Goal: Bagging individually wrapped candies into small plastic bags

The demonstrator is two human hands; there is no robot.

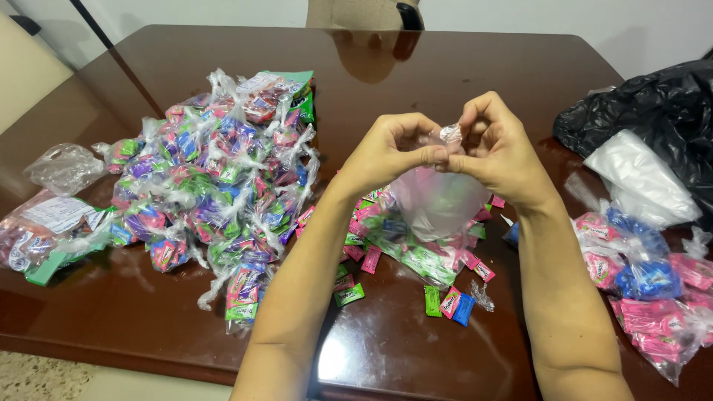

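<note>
Clear candy bag point(438, 200) hangs pinched between left hand point(390, 152) and right hand point(499, 148).

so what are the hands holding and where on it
Both hands, left and right, pinch a small clear bag by its twisted top; the bag hangs below their grip.

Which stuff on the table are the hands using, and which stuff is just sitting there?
In use:
left hand and right hand, pinching the neck of a small clear bag
loose wrapped candies under it
pile of tied candy bags

Just lying about:
black plastic bag
empty crumpled clear bag
wooden table
</note>
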